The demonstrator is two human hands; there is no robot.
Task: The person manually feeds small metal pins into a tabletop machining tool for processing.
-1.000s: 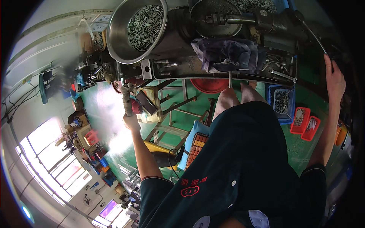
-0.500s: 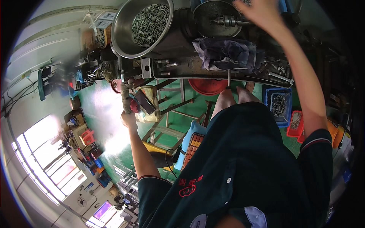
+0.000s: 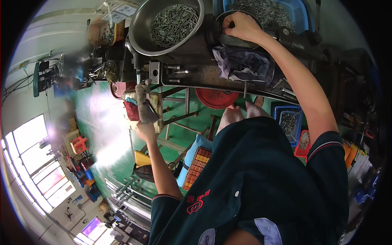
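Observation:
My left hand is closed round the lower end of a lever handle wrapped in beige cloth. The lever's bare metal rod runs up to the machine at the bench's left. My right hand is over the dark round pan of the machine, its fingers curled and pinched together at the spindle area. Whatever lies between those fingertips is hidden. A dark crumpled cloth lies just below this hand. Left of it stands a steel bowl full of small metal pins.
Behind my right hand sits a blue tray of metal pins. Metal tool pieces lie in the bench trough. A red round lid, a blue basket and a red bin are below the bench. A wooden stool frame stands left.
My right hand has moved left and down from the blue tray to the spindle, fingers now drawn together. My left hand stays on the lever handle. The whole view has shifted slightly.

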